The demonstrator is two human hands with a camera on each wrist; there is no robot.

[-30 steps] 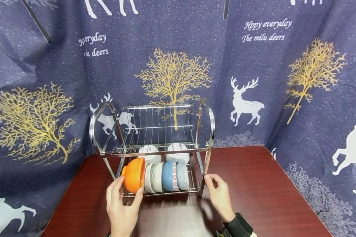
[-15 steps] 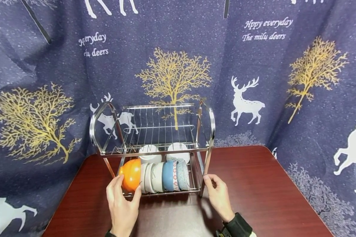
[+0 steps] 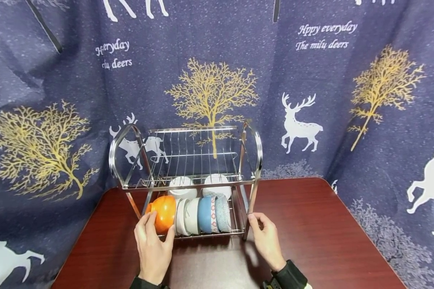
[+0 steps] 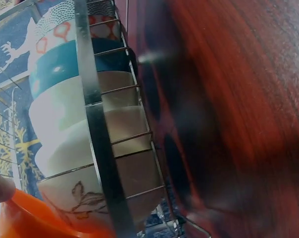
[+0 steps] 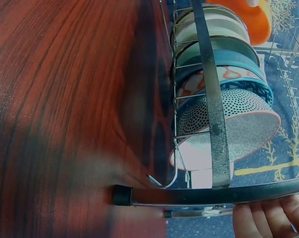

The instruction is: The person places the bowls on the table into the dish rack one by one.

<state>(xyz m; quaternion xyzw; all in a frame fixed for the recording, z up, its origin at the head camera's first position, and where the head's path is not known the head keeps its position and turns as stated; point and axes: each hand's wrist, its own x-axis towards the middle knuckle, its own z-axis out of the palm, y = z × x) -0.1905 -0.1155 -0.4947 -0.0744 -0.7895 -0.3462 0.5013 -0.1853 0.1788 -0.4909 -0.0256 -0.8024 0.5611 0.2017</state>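
Observation:
My left hand point(image 3: 154, 255) grips an orange bowl point(image 3: 164, 212) at the left end of the lower shelf, fingers on its left side and thumb near its front rim. The bowl stands on edge beside a row of bowls: white point(image 3: 181, 218), pale point(image 3: 192, 216), blue with a red pattern point(image 3: 204, 214) and grey speckled point(image 3: 223, 214). A leaf-patterned bowl point(image 4: 75, 198) borders the orange one in the left wrist view. My right hand point(image 3: 267, 241) holds the front right leg of the metal dish rack point(image 3: 252, 196); its fingers point(image 5: 268, 218) lie against that leg.
Two white dishes point(image 3: 182, 188) sit behind the row on the lower shelf. Above them is the rack's wire upper tier point(image 3: 193, 154). The rack stands on a dark red wooden table point(image 3: 304, 224), before a blue curtain point(image 3: 267, 80) printed with deer and trees.
The orange bowl first shifted slightly left, uncovering the leaf-patterned bowl, then came back right against the row. My left hand moved with it. My right hand has stayed on the rack leg.

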